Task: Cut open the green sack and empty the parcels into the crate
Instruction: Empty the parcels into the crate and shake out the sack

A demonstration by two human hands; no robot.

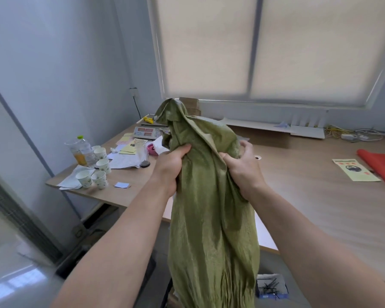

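Observation:
The green sack (pixel 209 218) hangs in front of me, long and slack, its lower end running out of the bottom of the head view. My left hand (pixel 169 167) grips the cloth on the sack's left side, and my right hand (pixel 242 167) grips it on the right at about the same height. Above my hands the sack's upper end flops over in loose folds. No parcels and no crate can be made out; whatever lies below the sack is hidden by it.
A wooden L-shaped desk (pixel 309 196) stands behind the sack. On its left part sit paper cups (pixel 98 174), a plastic bottle (pixel 81 152), papers and a scale (pixel 146 132). A yellow leaflet (pixel 355 170) and red cloth (pixel 382 167) lie at right. A small box of dark bits (pixel 271 285) sits on the floor.

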